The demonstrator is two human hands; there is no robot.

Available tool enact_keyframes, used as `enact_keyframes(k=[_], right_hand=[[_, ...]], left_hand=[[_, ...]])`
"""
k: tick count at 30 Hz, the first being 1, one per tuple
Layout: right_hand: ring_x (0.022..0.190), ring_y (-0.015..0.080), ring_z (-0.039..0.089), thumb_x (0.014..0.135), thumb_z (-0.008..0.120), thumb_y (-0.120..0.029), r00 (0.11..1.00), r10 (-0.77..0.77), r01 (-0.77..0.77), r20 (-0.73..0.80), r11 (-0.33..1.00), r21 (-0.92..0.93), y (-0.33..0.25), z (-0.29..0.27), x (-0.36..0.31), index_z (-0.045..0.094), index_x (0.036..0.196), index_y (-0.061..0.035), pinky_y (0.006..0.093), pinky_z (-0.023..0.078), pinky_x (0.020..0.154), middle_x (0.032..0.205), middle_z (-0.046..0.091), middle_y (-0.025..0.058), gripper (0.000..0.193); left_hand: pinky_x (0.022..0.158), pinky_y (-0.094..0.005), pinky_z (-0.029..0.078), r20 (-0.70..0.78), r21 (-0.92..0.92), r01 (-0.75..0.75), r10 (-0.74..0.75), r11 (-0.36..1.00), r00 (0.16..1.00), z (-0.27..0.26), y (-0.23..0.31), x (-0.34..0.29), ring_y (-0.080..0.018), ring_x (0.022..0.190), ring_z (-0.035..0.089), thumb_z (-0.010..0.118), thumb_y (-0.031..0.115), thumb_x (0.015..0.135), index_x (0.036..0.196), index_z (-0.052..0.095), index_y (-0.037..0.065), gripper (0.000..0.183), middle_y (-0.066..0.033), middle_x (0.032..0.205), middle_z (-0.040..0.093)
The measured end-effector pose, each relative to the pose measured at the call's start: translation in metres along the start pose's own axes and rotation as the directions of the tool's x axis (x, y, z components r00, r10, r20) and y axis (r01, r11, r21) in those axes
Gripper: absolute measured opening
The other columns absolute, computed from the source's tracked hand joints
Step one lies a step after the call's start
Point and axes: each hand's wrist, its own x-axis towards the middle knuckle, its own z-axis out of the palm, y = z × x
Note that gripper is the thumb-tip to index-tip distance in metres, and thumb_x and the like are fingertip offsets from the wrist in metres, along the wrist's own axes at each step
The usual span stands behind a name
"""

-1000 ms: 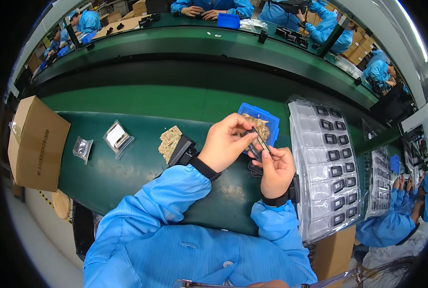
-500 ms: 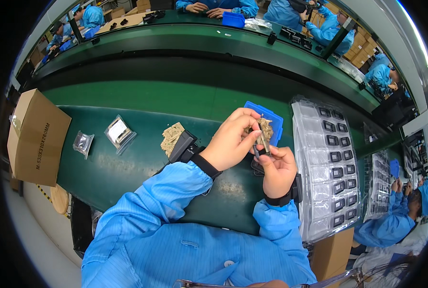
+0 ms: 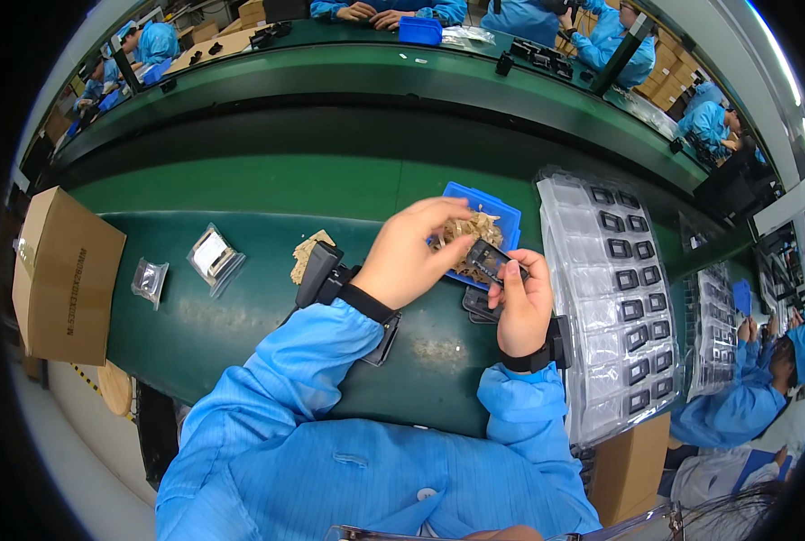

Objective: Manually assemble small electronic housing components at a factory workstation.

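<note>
My right hand (image 3: 522, 302) pinches a small black rectangular plastic frame (image 3: 487, 259) between thumb and fingers, tilted in front of the blue bin. The frame's middle looks glossy or see-through. Just left of it, my left hand (image 3: 416, 248) is open, its thumb and fingers apart over the near-left side of the blue bin (image 3: 513, 216). Crumpled tan paper strips (image 3: 465, 233) fill that bin. Beneath my right hand, more black frames (image 3: 477, 303) lie on the table, partly hidden. A tan stack of paper pieces (image 3: 305, 259) lies beyond my left wrist.
On the right lies a clear blister tray (image 3: 578, 307) with rows of black frames. Two clear bags, a small one (image 3: 150, 280) and a larger one (image 3: 215, 257), lie on the left near a cardboard box (image 3: 73, 279). Co-workers sit across a bench and at right.
My left hand has come off the frame and opened beside it. The tan strip that was at the frame no longer shows on it. My right hand still holds the frame, now tilted.
</note>
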Motion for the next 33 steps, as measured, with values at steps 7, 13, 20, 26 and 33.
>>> enact_keyframes(k=[7,13,20,26,33], right_hand=[[0.070,0.0044,0.055,0.102,0.058,-0.013,0.988,-0.066,0.071,0.140,0.997,-0.029,-0.006,0.004,-0.009,0.054,0.114,-0.0053,0.0180,0.046,0.058,0.092,0.059,0.0013,0.015],[0.073,0.0078,0.058,0.099,0.060,-0.002,0.956,-0.243,0.248,0.163,0.969,-0.010,-0.003,0.006,-0.009,0.056,0.112,-0.0020,0.0196,0.049,0.061,0.101,0.061,0.0072,0.013],[0.073,0.0107,0.062,0.098,0.059,0.002,0.909,-0.391,0.397,0.148,0.918,-0.014,0.000,0.004,-0.010,0.060,0.108,0.0003,0.0228,0.054,0.063,0.100,0.063,0.0107,0.010],[0.062,0.0086,0.059,0.102,0.057,-0.007,0.964,-0.266,0.267,0.025,0.962,-0.064,-0.009,0.008,-0.016,0.060,0.107,-0.0002,0.0193,0.049,0.054,0.087,0.065,0.0089,0.009],[0.056,0.0048,0.054,0.103,0.057,-0.017,0.996,-0.038,0.045,-0.077,0.995,0.092,-0.014,0.007,-0.010,0.054,0.116,-0.0040,0.0169,0.040,0.047,0.083,0.067,0.0070,0.018]], left_hand=[[0.091,-0.0286,0.056,0.333,-0.538,0.346,-0.183,0.768,0.925,0.009,0.004,-0.008,-0.0168,0.103,0.068,0.070,-0.003,0.090,0.119,0.069,-0.003,0.028,-0.0130,0.113,0.072],[0.085,-0.0280,0.057,0.265,-0.462,0.248,-0.134,0.852,0.955,0.003,0.012,-0.010,-0.0168,0.097,0.070,0.075,-0.002,0.086,0.104,0.075,-0.002,0.018,-0.0116,0.103,0.075],[0.081,-0.0296,0.056,0.195,-0.415,0.026,0.061,0.909,0.979,0.005,0.008,-0.009,-0.0182,0.092,0.071,0.075,-0.002,0.083,0.097,0.078,0.001,0.014,-0.0103,0.098,0.076],[0.081,-0.0263,0.055,0.272,-0.490,0.261,-0.139,0.832,0.952,0.012,0.017,-0.015,-0.0151,0.088,0.071,0.069,0.000,0.090,0.103,0.077,0.001,0.015,-0.0127,0.098,0.075],[0.068,-0.0256,0.054,0.199,-0.108,0.099,-0.077,0.989,0.977,0.009,0.014,-0.013,-0.0138,0.075,0.068,0.069,0.005,0.091,0.100,0.076,0.001,0.012,-0.0089,0.083,0.072]])
